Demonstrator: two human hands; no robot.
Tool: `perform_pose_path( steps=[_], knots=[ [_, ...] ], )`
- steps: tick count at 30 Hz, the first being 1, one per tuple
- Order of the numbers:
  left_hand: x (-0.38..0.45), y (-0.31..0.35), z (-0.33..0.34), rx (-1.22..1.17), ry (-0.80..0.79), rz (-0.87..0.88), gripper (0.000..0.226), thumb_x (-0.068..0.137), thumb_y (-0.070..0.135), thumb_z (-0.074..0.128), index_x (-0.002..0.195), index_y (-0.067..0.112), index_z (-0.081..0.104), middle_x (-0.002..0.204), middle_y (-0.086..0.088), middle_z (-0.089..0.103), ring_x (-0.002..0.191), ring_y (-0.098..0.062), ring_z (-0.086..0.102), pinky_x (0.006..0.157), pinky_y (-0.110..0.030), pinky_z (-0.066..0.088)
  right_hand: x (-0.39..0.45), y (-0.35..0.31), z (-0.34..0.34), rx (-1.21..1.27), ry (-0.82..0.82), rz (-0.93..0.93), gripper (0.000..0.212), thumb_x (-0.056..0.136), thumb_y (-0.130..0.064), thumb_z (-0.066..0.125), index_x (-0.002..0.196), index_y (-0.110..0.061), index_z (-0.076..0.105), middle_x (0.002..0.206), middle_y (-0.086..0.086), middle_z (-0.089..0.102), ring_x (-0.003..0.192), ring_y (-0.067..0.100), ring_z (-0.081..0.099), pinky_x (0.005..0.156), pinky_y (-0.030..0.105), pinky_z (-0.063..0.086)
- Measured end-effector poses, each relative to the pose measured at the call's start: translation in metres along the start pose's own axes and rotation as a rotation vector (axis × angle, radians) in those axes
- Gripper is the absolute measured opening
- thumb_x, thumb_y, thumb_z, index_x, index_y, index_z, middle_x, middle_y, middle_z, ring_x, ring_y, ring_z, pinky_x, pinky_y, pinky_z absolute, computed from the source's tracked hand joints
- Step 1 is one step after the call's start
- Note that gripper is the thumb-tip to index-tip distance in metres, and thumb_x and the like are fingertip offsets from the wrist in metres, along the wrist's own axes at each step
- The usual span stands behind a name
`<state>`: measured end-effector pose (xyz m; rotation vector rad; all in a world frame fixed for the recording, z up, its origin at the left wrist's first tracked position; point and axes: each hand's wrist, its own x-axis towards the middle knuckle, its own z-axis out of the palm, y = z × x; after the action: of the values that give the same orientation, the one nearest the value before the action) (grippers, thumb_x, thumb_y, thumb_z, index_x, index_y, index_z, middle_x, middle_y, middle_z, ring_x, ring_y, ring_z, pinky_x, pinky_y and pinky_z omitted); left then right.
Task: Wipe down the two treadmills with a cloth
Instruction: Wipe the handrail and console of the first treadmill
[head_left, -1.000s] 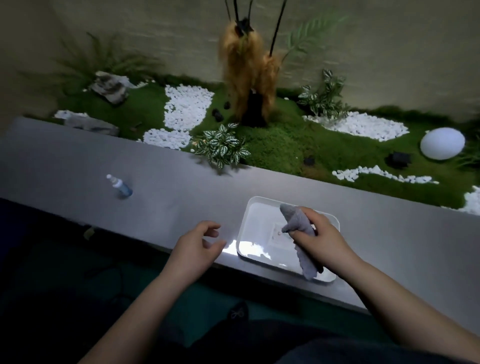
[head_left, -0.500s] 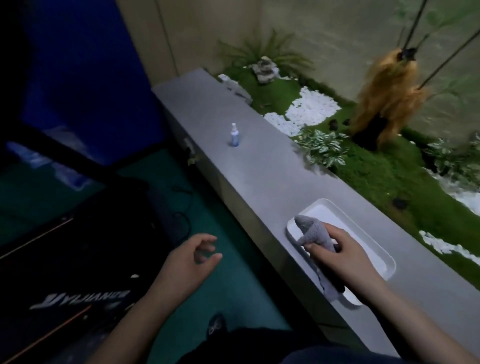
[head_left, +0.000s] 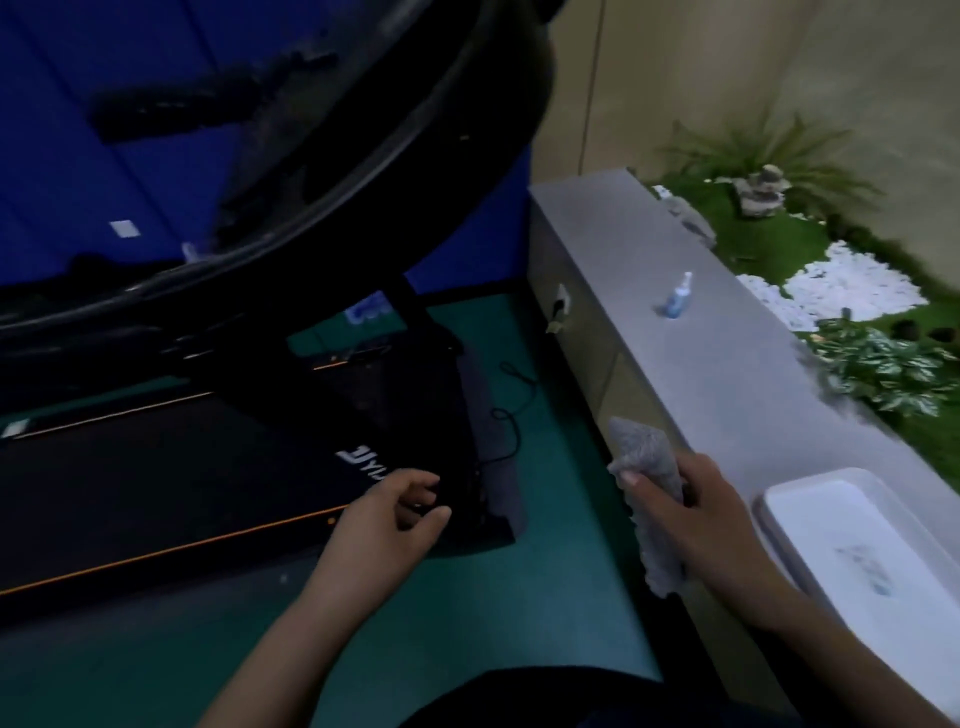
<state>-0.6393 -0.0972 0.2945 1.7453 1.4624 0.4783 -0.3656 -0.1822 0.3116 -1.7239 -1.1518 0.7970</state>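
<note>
View has swung off the ledge (head_left: 727, 374): right hand (head_left: 696, 514) now grips cloth (head_left: 647, 457) clear of tray (head_left: 810, 499) at 4 o'clock, left hand (head_left: 389, 512) empty, loosely curled, treadmill (head_left: 156, 483) at 9 o'clock, wiping not started.

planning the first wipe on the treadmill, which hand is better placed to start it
Right, probably. The right hand already grips the grey fabric cloth, so it only has to swing over to the black treadmill deck. The left hand hovers nearer the deck but holds nothing.
</note>
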Motion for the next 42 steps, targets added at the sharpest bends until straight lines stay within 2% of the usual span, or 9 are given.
perform_pose_path(
  steps=[3, 8, 10, 15, 19, 21, 26, 34, 42],
  knots=[
    [-0.018, -0.037, -0.047, -0.01, 0.039, -0.013, 0.025, 0.085, 0.026, 0.07, 0.106, 0.036, 0.059, 0.095, 0.015, 0.066, 0.078, 0.007, 0.062, 0.07, -0.016, 0.051, -0.013, -0.021, 0.063, 0.008, -0.055, -0.009, 0.012, 0.088, -0.021, 0.066, 0.086, -0.032, 0.067, 0.078, -0.009, 0.071, 0.072, -0.002, 0.065, 0.057, 0.008, 0.044],
    [-0.039, -0.093, -0.113, -0.009, 0.132, -0.031, 0.027, 0.086, 0.028, 0.07, 0.109, 0.034, 0.059, 0.094, 0.013, 0.066, 0.08, 0.002, 0.063, 0.067, -0.012, 0.048, -0.019, -0.058, 0.15, 0.024, -0.149, -0.1, 0.01, 0.086, -0.012, 0.066, 0.092, -0.019, 0.067, 0.084, 0.004, 0.069, 0.075, 0.012, 0.067, 0.063, 0.031, 0.053],
    [-0.044, -0.108, -0.133, 0.005, 0.159, -0.029, 0.027, 0.086, 0.029, 0.069, 0.11, 0.035, 0.059, 0.096, 0.013, 0.066, 0.082, 0.002, 0.064, 0.067, -0.01, 0.047, -0.018, -0.07, 0.176, 0.044, -0.154, -0.134, 0.019, 0.086, -0.012, 0.067, 0.095, -0.028, 0.065, 0.088, -0.002, 0.069, 0.078, 0.009, 0.066, 0.066, 0.03, 0.054],
    [-0.043, -0.122, -0.162, -0.014, 0.231, 0.005, 0.026, 0.086, 0.028, 0.068, 0.11, 0.037, 0.06, 0.101, 0.014, 0.066, 0.086, 0.006, 0.062, 0.069, -0.007, 0.047, -0.013, -0.091, 0.212, 0.054, -0.148, -0.177, 0.039, 0.08, -0.039, 0.059, 0.119, -0.034, 0.057, 0.117, -0.001, 0.06, 0.107, 0.01, 0.06, 0.089, 0.037, 0.051],
    [-0.028, -0.118, -0.176, 0.005, 0.295, 0.057, 0.03, 0.087, 0.029, 0.067, 0.115, 0.035, 0.06, 0.108, 0.016, 0.062, 0.093, 0.005, 0.06, 0.072, -0.005, 0.045, 0.002, -0.112, 0.226, 0.037, -0.106, -0.279, 0.041, 0.089, -0.017, 0.06, 0.114, -0.048, 0.05, 0.116, -0.009, 0.051, 0.104, -0.013, 0.051, 0.083, 0.002, 0.039],
    [-0.015, -0.113, -0.185, 0.018, 0.347, 0.081, 0.032, 0.087, 0.029, 0.067, 0.118, 0.033, 0.06, 0.11, 0.016, 0.06, 0.096, 0.004, 0.058, 0.077, -0.008, 0.045, 0.016, -0.122, 0.23, 0.018, -0.098, -0.344, 0.043, 0.091, -0.016, 0.059, 0.117, -0.048, 0.047, 0.117, -0.015, 0.049, 0.106, -0.015, 0.049, 0.083, -0.001, 0.036],
    [0.022, -0.096, -0.22, 0.111, 0.5, 0.135, 0.035, 0.087, 0.029, 0.067, 0.121, 0.028, 0.061, 0.114, 0.013, 0.061, 0.106, -0.004, 0.056, 0.09, -0.022, 0.047, 0.062, -0.15, 0.235, 0.059, -0.146, -0.41, 0.06, 0.092, -0.019, 0.059, 0.135, -0.05, 0.032, 0.131, -0.022, 0.048, 0.117, -0.004, 0.052, 0.09, 0.018, 0.046],
    [0.07, -0.09, -0.275, 0.354, 0.674, 0.176, 0.039, 0.082, 0.026, 0.073, 0.119, 0.02, 0.063, 0.111, 0.002, 0.063, 0.111, -0.021, 0.051, 0.096, -0.035, 0.044, 0.118, -0.185, 0.257, -0.081, -0.161, -0.7, 0.043, 0.093, -0.024, 0.053, 0.133, -0.037, 0.043, 0.129, -0.016, 0.043, 0.121, 0.007, 0.046, 0.097, 0.026, 0.041],
    [0.077, -0.158, -0.367, 0.599, 0.838, 0.043, 0.05, 0.081, 0.033, 0.074, 0.125, 0.014, 0.059, 0.12, -0.015, 0.06, 0.115, -0.038, 0.049, 0.101, -0.048, 0.036, 0.141, -0.215, 0.298, -0.313, 0.105, -0.841, 0.046, 0.083, -0.006, 0.057, 0.127, -0.02, 0.054, 0.126, 0.0, 0.05, 0.119, 0.019, 0.041, 0.109, 0.043, 0.031]
  ],
)
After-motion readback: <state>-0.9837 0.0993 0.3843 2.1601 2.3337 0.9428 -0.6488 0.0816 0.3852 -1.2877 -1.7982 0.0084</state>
